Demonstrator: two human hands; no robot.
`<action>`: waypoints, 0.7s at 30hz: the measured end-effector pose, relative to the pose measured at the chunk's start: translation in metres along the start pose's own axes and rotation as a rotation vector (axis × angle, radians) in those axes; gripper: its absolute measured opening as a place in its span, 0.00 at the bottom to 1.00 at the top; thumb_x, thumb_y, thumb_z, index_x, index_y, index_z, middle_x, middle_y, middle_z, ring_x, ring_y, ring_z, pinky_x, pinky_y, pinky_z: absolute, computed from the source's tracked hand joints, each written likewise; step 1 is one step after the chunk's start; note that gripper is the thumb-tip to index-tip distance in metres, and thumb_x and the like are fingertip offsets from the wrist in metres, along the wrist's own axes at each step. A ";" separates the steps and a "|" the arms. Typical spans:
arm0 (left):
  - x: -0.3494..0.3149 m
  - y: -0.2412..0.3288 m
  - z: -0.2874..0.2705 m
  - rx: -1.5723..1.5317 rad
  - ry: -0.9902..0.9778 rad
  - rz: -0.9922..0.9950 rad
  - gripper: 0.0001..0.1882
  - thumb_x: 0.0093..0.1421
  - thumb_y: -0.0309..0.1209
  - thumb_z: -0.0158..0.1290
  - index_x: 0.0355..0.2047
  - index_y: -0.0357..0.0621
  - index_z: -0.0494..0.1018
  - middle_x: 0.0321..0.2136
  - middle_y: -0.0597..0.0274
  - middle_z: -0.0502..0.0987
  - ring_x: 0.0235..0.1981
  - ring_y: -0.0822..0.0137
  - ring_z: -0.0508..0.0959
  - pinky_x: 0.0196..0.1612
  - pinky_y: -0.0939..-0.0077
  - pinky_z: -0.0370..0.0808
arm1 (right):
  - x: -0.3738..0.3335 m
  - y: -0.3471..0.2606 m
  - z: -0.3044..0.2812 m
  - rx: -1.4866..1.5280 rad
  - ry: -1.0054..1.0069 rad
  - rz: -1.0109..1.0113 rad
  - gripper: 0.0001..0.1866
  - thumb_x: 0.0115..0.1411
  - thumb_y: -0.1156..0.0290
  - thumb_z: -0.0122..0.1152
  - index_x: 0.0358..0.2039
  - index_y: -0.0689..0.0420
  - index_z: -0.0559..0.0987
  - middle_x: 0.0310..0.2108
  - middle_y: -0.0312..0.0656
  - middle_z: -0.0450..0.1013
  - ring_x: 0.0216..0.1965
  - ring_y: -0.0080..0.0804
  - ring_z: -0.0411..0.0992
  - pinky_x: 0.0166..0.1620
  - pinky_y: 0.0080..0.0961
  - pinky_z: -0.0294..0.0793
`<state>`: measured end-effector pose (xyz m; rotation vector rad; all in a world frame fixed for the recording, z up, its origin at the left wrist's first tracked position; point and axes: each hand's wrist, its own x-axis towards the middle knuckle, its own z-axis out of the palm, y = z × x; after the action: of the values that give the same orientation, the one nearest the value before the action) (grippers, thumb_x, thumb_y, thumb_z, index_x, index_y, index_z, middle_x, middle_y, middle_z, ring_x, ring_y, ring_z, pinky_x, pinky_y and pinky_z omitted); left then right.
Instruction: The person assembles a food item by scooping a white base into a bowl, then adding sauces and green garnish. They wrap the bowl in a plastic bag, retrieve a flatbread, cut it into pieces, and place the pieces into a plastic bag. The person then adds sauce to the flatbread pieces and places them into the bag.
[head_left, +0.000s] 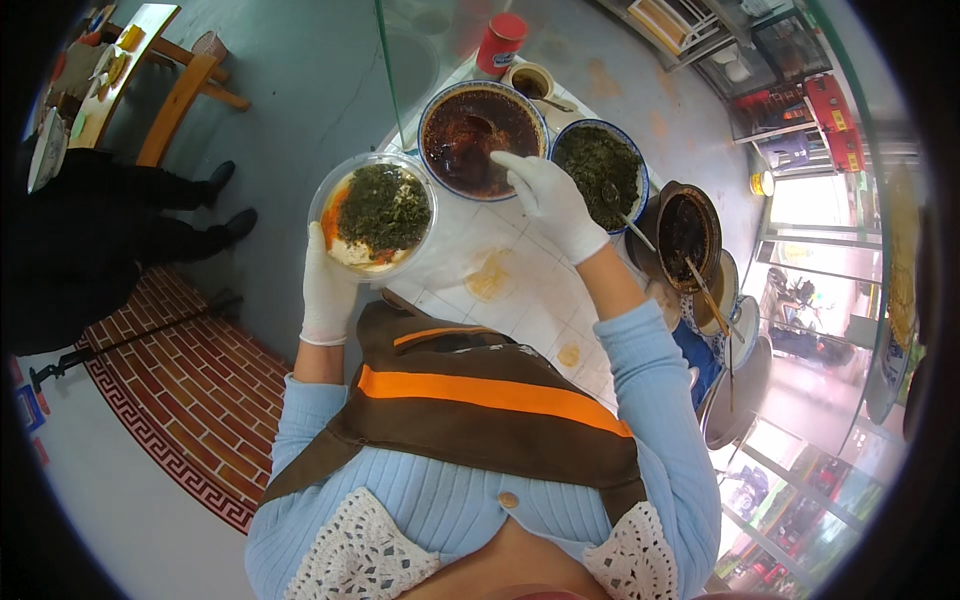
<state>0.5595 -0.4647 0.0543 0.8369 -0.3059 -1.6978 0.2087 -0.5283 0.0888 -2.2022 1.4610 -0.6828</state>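
Stands at a white tabletop point(545, 285), stained brown in places, with a bystander point(100, 235) in dark clothes well off to the left and a brick-patterned surface point(190, 370) curving below. Wears a brown apron point(540, 445) crossed by an orange stripe point(480, 393), over a light blue ribbed top point(430, 492). Faces a curve of vessels along the far and right sides: a brown pot point(713, 215) with dark contents, a blue-rimmed sauce bowl point(421, 145) full of dark reddish-brown liquid point(448, 140), and a blue-rimmed greens bowl point(645, 185) just to its right. Holds a clear bowl point(433, 225) near the table's left edge, just beside the sauce bowl, loaded with chopped greens point(385, 205) over something pale and orange. Grips that clear bowl with the gloved left hand point(328, 290), curled round its left side. Extends the gloved right hand point(558, 210) over the near right rim of the sauce bowl, fingers drawn together and pointing left; cannot tell whether pinching anything. Has, beyond the bowls, a red canister point(500, 47) and a small cup point(548, 80); smallest, a metal spoon point(612, 193) resting in the greens bowl, handle across its near rim.
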 end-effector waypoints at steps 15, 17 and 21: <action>0.008 0.000 0.001 0.006 -0.039 -0.006 0.32 0.80 0.51 0.41 0.70 0.35 0.63 0.67 0.50 0.71 0.67 0.56 0.72 0.70 0.55 0.69 | -0.008 -0.019 0.052 0.107 0.030 -0.034 0.16 0.70 0.72 0.59 0.57 0.57 0.81 0.43 0.53 0.81 0.45 0.53 0.80 0.48 0.44 0.78; 0.009 0.001 0.000 0.021 -0.033 -0.009 0.32 0.80 0.51 0.41 0.69 0.35 0.63 0.66 0.50 0.71 0.66 0.56 0.73 0.70 0.56 0.69 | -0.010 -0.020 0.051 0.156 0.016 -0.028 0.16 0.71 0.72 0.58 0.57 0.57 0.81 0.43 0.52 0.81 0.46 0.53 0.79 0.50 0.43 0.78; 0.010 0.001 -0.001 0.024 -0.015 -0.020 0.32 0.80 0.51 0.41 0.69 0.36 0.64 0.66 0.51 0.72 0.65 0.57 0.73 0.69 0.56 0.70 | -0.015 -0.021 0.040 0.201 0.014 -0.048 0.17 0.72 0.72 0.55 0.59 0.57 0.80 0.42 0.49 0.82 0.43 0.46 0.81 0.50 0.38 0.79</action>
<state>0.5594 -0.4739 0.0506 0.8481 -0.3296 -1.7230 0.2427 -0.5040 0.0665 -2.0874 1.2886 -0.8248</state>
